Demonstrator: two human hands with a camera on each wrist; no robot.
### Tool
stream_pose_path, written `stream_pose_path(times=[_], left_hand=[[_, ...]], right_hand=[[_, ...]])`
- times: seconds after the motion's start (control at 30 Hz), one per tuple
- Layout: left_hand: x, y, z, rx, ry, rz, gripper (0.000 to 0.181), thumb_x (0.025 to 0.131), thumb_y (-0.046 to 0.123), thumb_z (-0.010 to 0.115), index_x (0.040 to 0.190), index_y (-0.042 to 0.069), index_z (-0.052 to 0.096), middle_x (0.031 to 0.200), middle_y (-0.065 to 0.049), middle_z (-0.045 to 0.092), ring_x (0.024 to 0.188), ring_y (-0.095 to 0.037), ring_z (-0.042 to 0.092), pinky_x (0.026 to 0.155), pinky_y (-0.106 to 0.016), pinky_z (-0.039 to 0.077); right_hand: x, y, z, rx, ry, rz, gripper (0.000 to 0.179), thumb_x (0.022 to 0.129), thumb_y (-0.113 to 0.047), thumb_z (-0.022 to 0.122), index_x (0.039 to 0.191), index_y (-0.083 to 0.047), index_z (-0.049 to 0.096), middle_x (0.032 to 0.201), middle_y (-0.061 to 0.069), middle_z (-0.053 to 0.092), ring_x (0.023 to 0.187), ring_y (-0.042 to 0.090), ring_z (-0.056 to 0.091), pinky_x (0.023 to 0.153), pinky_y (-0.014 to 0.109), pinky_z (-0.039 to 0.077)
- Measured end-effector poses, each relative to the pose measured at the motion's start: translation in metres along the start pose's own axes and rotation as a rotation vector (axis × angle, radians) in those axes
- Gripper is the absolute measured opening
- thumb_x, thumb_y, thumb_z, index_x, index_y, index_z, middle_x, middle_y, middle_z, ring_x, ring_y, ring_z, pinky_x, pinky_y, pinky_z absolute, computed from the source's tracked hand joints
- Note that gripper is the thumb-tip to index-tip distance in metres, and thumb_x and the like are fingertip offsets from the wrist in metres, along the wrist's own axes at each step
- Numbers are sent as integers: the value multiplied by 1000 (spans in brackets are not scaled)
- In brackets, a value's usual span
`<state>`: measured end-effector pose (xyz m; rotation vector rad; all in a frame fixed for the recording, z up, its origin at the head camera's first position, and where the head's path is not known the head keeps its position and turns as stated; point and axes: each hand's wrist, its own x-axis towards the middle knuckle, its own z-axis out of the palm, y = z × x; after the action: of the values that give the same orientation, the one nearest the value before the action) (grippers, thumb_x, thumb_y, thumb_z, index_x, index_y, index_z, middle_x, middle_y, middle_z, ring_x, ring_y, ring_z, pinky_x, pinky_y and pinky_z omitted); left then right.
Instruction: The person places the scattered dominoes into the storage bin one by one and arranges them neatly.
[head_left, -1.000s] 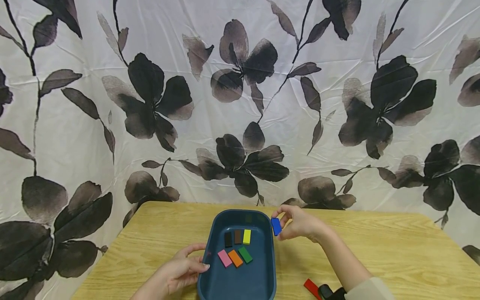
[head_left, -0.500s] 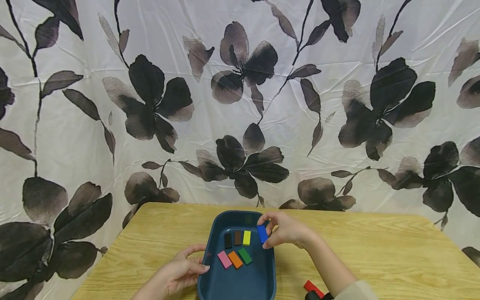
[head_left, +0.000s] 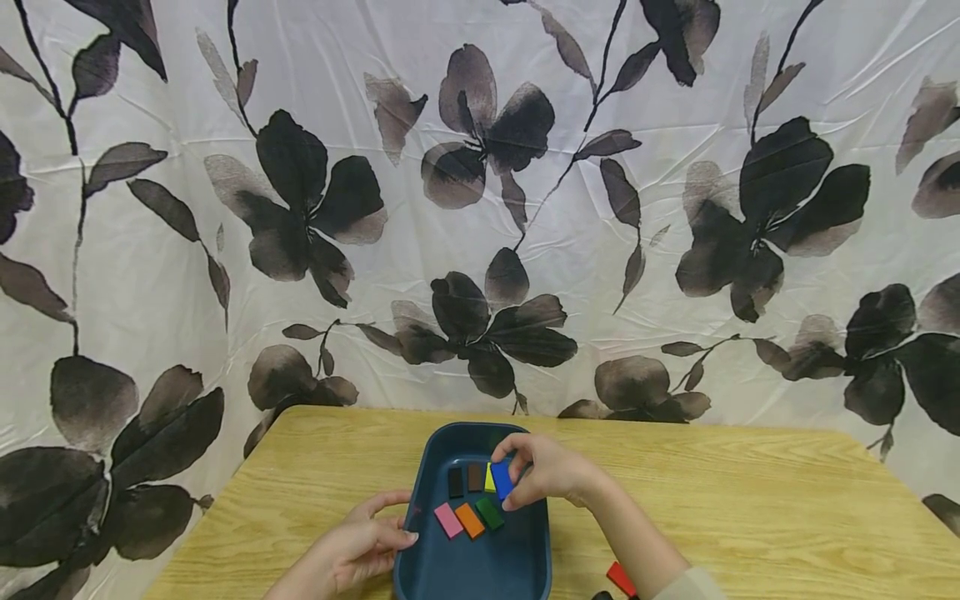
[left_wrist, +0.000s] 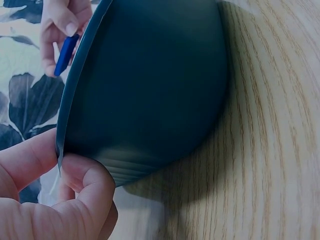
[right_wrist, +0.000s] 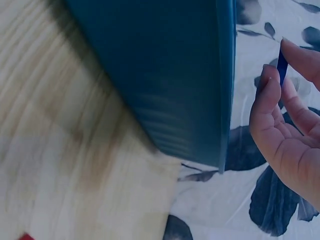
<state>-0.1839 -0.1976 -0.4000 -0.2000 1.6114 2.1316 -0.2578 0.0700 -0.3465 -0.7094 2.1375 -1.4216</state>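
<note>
My right hand (head_left: 551,473) pinches a blue rectangular block (head_left: 501,481) between thumb and fingers, above a deep dark-blue tray (head_left: 480,571). From the head view the block partly covers a yellow block (head_left: 489,478) lying inside. With thumb and fingers, my left hand (left_wrist: 65,195) grips the tray's left rim. On the tray floor, a black block (head_left: 456,482) and a brown block (head_left: 476,477) line up with the yellow one. Nearer me lie a pink block (head_left: 448,520), an orange block (head_left: 470,520) and a green block (head_left: 490,513), all slanted.
A red block (head_left: 621,579) lies on the wooden table (head_left: 720,500) right of the tray, partly hidden by my right forearm. Beside it is a black object (head_left: 602,595), cut off by the frame. Floral cloth (head_left: 480,208) hangs behind the table.
My right hand has carried the blue block leftward, from outside the tray's right rim to over the yellow block. The left hand keeps its grip on the rim.
</note>
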Motion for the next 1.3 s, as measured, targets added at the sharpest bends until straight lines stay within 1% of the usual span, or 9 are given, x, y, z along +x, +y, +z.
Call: stream_pose_path(times=[0.13, 0.27, 0.43, 0.5, 0.6, 0.73, 0.9, 1.07, 1.3], left_hand=[[-1, 0, 0, 4, 9, -5, 69, 83, -14, 58, 139, -5, 18, 105, -15, 59, 86, -18, 61, 79, -32, 51], [-1, 0, -1, -4, 2, -3, 70, 83, -15, 57, 139, -5, 17, 104, -15, 60, 86, -18, 61, 78, -31, 51], [-1, -1, -1, -14, -12, 1, 70, 82, -15, 57, 139, -6, 16, 104, -14, 60, 85, -18, 61, 78, -31, 51], [0, -1, -1, -17, -18, 4, 70, 82, -15, 57, 139, -6, 16, 104, -14, 60, 85, -17, 61, 77, -30, 51], [0, -1, -1, -20, -24, 7, 70, 82, -15, 57, 139, -6, 17, 103, -14, 60, 85, -17, 61, 77, -30, 51], [0, -1, -1, -24, -27, 6, 70, 83, -15, 57, 139, -6, 16, 102, -14, 60, 85, -17, 61, 77, -30, 51], [0, -1, -1, -23, -18, 0, 70, 83, -15, 56, 139, -5, 15, 102, -14, 60, 84, -18, 61, 78, -31, 51], [0, -1, -1, -24, -23, -1, 70, 83, -15, 56, 140, -5, 15, 102, -14, 59, 84, -18, 60, 79, -32, 51], [0, 0, -2, -24, -42, 6, 69, 84, -14, 55, 139, -5, 15, 102, -13, 59, 84, -17, 60, 78, -32, 51]], right_hand=[[1, 1, 7, 36, -18, 5, 49, 64, 13, 74, 107, 0, 55, 76, 7, 50, 62, 16, 57, 64, 30, 53], [4, 3, 15, 58, -31, 17, 48, 64, 14, 74, 106, -1, 56, 76, 8, 51, 62, 17, 57, 64, 29, 52], [8, 5, 23, 46, -38, 17, 46, 64, 13, 75, 104, -2, 58, 75, 9, 53, 60, 17, 57, 64, 29, 52], [9, 5, 27, 45, -41, 13, 46, 63, 14, 75, 103, -2, 58, 75, 9, 53, 61, 17, 56, 63, 28, 52], [11, 7, 32, 64, -50, 13, 46, 62, 16, 74, 102, -2, 58, 74, 9, 52, 62, 17, 55, 60, 26, 51], [12, 9, 38, 83, -57, 15, 46, 61, 18, 73, 100, -1, 58, 73, 8, 51, 61, 16, 53, 58, 25, 48], [15, 11, 44, 70, -70, 20, 45, 61, 17, 74, 99, -2, 58, 71, 6, 51, 59, 15, 50, 55, 23, 45], [17, 11, 51, 59, -76, 32, 43, 62, 16, 75, 97, -5, 59, 70, 6, 51, 57, 15, 48, 54, 23, 44], [18, 13, 63, 77, -98, 46, 44, 63, 18, 73, 98, -5, 62, 72, 8, 53, 67, 18, 52, 57, 25, 46]])
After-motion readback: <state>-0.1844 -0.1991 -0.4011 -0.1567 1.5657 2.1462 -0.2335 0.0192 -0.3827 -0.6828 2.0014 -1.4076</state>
